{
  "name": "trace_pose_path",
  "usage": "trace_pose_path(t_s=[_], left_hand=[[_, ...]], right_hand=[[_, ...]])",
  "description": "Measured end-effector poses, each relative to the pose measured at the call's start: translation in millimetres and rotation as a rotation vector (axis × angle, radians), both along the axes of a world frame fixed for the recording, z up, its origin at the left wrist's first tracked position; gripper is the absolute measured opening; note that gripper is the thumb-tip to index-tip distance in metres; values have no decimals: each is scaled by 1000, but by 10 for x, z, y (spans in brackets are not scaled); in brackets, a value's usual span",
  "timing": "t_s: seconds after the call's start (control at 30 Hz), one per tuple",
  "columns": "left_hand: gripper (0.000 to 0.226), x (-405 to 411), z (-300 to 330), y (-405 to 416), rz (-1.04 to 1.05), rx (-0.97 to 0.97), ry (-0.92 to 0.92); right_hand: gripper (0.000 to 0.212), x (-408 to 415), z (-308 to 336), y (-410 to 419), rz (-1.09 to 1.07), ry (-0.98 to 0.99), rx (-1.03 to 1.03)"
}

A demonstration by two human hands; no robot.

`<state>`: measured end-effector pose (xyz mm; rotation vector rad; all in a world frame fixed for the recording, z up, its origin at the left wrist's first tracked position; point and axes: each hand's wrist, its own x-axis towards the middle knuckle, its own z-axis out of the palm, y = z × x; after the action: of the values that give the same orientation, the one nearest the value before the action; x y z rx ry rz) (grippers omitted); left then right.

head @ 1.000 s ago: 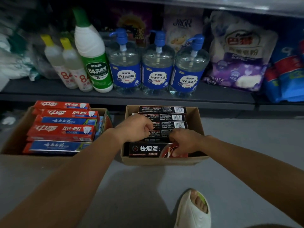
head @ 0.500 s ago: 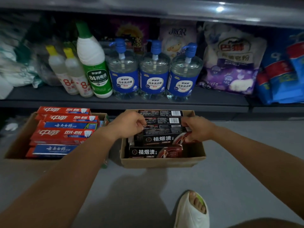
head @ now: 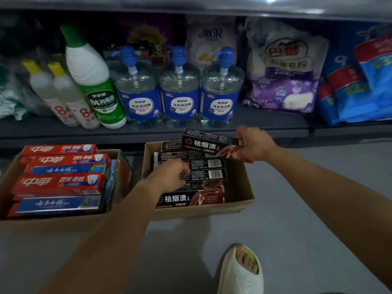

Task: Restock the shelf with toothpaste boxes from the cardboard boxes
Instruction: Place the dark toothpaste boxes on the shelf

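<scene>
Two open cardboard boxes stand on the floor below the shelf. The right cardboard box (head: 239, 196) holds several black toothpaste boxes (head: 191, 199). My right hand (head: 253, 144) grips one black toothpaste box (head: 205, 143) by its right end, lifted above the box's far edge. My left hand (head: 171, 176) reaches down into the same box with fingers curled on another black box (head: 209, 174) in the stack. The left cardboard box (head: 8, 172) is packed with red and blue toothpaste boxes (head: 61, 181).
The grey shelf (head: 265, 126) just behind the boxes carries disinfectant bottles (head: 93, 81), three blue pump bottles (head: 179, 92), a detergent bag (head: 284, 66) and blue packs at the right. My foot in a white slipper (head: 239, 270) rests on the grey floor.
My right hand has lifted a black toothpaste box up out of the right cardboard box toward the shelf. My left hand has let go of it and dropped back onto the stack.
</scene>
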<state>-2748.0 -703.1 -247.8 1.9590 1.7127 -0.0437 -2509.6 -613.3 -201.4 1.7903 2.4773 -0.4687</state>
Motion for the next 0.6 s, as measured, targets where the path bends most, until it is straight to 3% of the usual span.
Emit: trace_pose_path(t_s=[0.33, 0.6], left_hand=[[56, 120, -239, 88, -57, 90, 156], [50, 212, -260, 75, -85, 117, 232]], right_hand=[[47, -109, -64, 205, -2, 11, 0], [47, -153, -58, 214, -14, 37, -28]])
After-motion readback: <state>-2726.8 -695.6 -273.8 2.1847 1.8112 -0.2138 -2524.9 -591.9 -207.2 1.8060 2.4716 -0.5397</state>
